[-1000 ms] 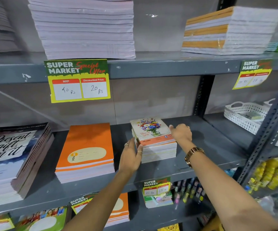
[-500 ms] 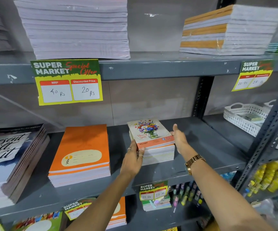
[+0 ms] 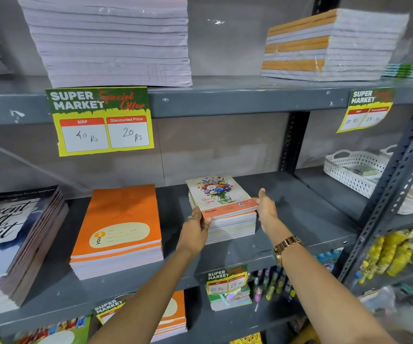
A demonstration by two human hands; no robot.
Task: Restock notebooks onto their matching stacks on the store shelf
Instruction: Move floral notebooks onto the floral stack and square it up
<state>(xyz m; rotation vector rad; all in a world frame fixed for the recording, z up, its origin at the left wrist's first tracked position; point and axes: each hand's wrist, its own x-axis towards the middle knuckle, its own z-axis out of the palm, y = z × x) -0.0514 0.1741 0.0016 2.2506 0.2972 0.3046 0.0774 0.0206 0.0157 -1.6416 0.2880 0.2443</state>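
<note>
Left hand (image 3: pixel 195 232): fingers against near left corner of floral notebook stack (image 3: pixel 225 214); grip unclear.
Right hand (image 3: pixel 266 209): flat, pressing the stack's right side.
Stack position: middle shelf (image 3: pixel 299 219), right of orange stack (image 3: pixel 121 229).
Handling: likely light, flexible, slippery covers; hold both sides.

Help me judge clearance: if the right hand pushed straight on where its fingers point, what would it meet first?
Probably the back wall, past bare shelf beside the floral notebook stack; depth is unclear.
</note>
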